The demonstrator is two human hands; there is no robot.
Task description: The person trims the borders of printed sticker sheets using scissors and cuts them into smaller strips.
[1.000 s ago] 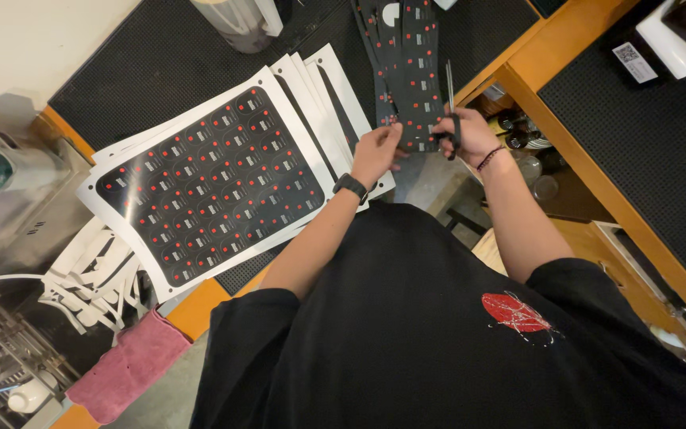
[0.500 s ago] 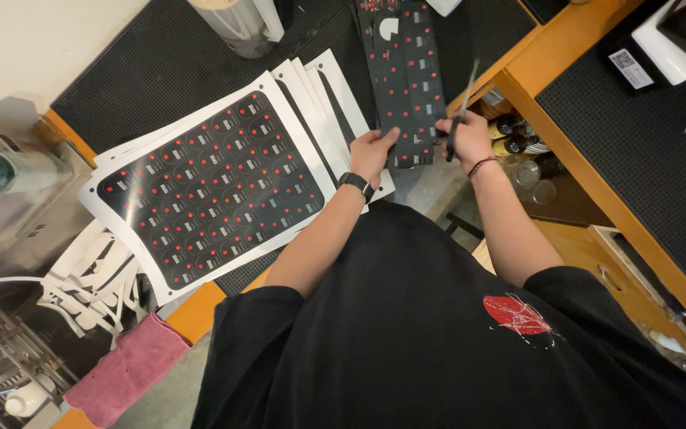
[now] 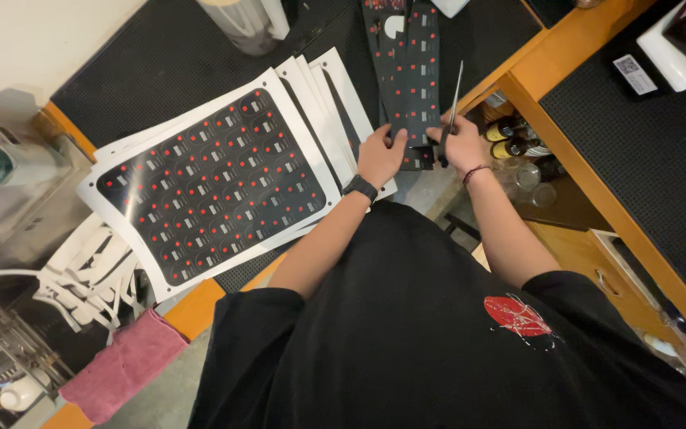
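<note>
Cutting a printed label strip with scissors

The left hand (image 3: 381, 155) pinches a long black label strip (image 3: 410, 71) over the dark mat (image 3: 160, 71). The right hand (image 3: 464, 144) grips scissors (image 3: 452, 103), blades slightly parted. Best kept taut, cutting between rows.

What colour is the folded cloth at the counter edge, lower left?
The cloth is pink, seen in the head view.
</note>
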